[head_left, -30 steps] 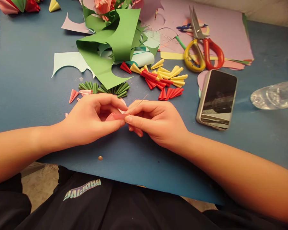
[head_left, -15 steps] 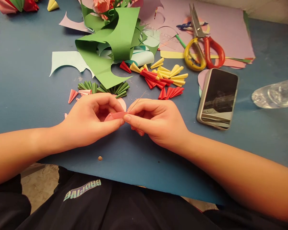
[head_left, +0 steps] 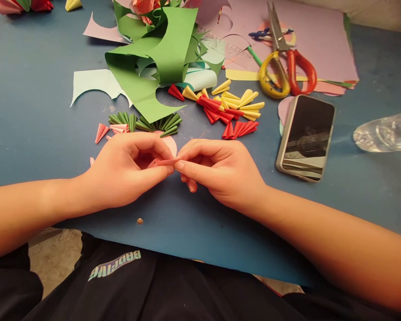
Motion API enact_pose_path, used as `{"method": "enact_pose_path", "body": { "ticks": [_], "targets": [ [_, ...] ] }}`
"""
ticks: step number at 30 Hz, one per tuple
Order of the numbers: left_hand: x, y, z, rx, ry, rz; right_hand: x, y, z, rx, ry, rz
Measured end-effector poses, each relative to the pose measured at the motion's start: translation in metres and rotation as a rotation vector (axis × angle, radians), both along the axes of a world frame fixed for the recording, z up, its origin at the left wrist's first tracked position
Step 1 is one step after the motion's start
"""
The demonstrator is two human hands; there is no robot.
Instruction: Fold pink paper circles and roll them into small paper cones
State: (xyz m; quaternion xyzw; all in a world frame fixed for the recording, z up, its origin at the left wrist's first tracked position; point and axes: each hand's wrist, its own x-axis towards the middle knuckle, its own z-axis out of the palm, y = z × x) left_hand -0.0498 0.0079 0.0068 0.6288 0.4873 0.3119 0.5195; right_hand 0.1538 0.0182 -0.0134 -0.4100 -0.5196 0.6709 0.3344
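My left hand [head_left: 127, 171] and my right hand [head_left: 220, 171] meet over the blue table [head_left: 36, 129], both pinching one small pink paper piece [head_left: 163, 162] between thumbs and forefingers. The paper looks folded or rolled flat between the fingertips. Behind the hands lies a pink paper disc [head_left: 169, 143], partly hidden. Just beyond are small folded paper cones: green ones [head_left: 143, 122], pink ones [head_left: 112, 130], red ones [head_left: 229, 122] and yellow ones [head_left: 243, 101].
Cut green paper [head_left: 160, 53] is heaped at the back, on pale scraps. Scissors [head_left: 282, 62] with a yellow and a red handle lie on lilac sheets. A phone [head_left: 305, 136] lies to the right, a clear plastic bottle [head_left: 384, 131] at the far right edge.
The thin needle-like sliver that stuck up from my right fingers no longer shows. The pink piece looks flatter between the fingertips. The hands have stayed in place.
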Motion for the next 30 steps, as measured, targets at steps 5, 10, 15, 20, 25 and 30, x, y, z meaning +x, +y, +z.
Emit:
{"method": "enact_pose_path", "body": {
  "ticks": [5, 10, 15, 20, 25, 30],
  "targets": [
    [-0.0012, 0.001, 0.0018, -0.011, 0.044, 0.001, -0.0013, -0.0017, 0.0022, 0.018, -0.013, -0.025],
    [-0.0017, 0.0001, 0.0031, -0.027, 0.017, -0.014, -0.001, -0.0025, 0.0017, 0.043, -0.001, -0.03],
    [-0.0016, -0.0011, 0.0036, -0.037, -0.046, -0.017, -0.0002, -0.0022, -0.0004, 0.07, 0.027, -0.041],
    [-0.0012, -0.0011, 0.0021, -0.083, -0.083, 0.028, -0.0001, -0.0022, -0.0008, 0.057, 0.01, -0.043],
    [-0.001, -0.0002, 0.0001, -0.1, -0.085, 0.044, 0.0002, -0.0017, 0.0001, 0.079, -0.03, -0.041],
    [-0.0004, -0.0005, 0.0014, -0.106, -0.063, 0.047, 0.0003, -0.0018, 0.0011, 0.092, -0.022, -0.02]
  ]
}}
